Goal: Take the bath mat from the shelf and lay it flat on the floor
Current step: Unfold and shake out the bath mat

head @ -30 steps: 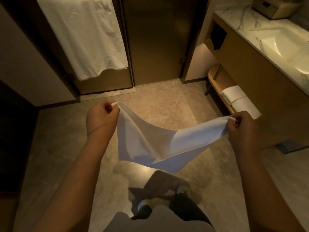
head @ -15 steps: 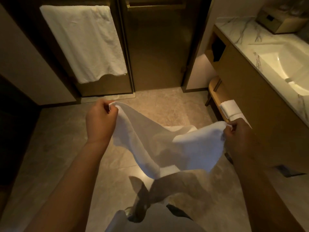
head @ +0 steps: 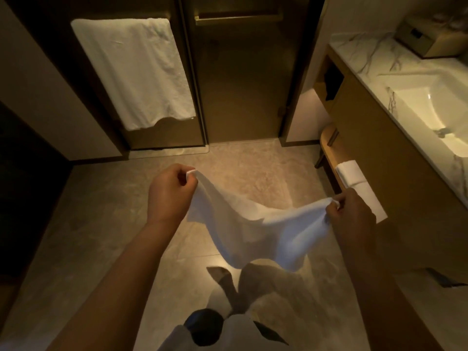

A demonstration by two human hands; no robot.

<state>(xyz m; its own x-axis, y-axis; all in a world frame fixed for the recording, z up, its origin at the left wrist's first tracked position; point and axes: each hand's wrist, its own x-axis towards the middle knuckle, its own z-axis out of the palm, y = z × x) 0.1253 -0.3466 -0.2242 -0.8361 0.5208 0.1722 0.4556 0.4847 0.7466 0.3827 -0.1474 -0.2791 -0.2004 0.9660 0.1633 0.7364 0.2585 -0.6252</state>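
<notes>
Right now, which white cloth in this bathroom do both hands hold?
The white terry bath mat, sagging between left hand and right hand; the large white towel hangs untouched, the folded white towels lie on the wooden shelf.

White bath mat [head: 255, 231] hangs sagging in mid-air above the floor [head: 106, 224].

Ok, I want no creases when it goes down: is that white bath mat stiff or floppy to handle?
Probably floppy: the bath mat sags deeply between the left hand and right hand, each pinching an end. Likely light, since pinches alone carry it. It may crumple on the floor unless lowered stretched.
</notes>
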